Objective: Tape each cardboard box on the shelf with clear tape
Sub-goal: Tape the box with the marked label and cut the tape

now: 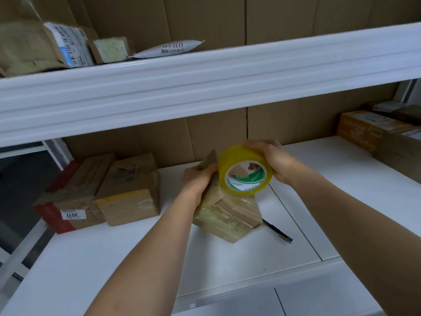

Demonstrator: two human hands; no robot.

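Lower shelf [330, 201], white, middle of view. Small box [227, 215] tilted up on one corner on the shelf surface, already wrapped in glossy tape over most visible faces

Left hand [196, 179] grips the box's upper left edge, fingers curled round it, thumb side toward the camera

Right hand [271, 160] holds the tape roll [245, 171], fingers wrapped over the far rim and outer band. Roll is yellow-tinted clear tape on a white core with green print, its open face turned to the camera, lower edge touching the top of the box. A fingertip shows through the core hole

Pen [278, 231], dark with metal tip, lies flat on the shelf just right of the box, partly hidden under it

Two boxes to the left on the same shelf, side by side and touching: red-edged box [66, 201] with a white label reading upside down, and plain box [129, 190] with yellowish tape on its front face

Right end of the shelf: a stack of boxes [373, 131], orange-printed one in front, others blurred behind

Upper shelf [205, 76]: brown paper parcel [22, 46], labelled box [70, 44], small carton [111, 50], grey mailer bag [168, 50] with printed digits, all at the left

Contents of every box hidden; all closed
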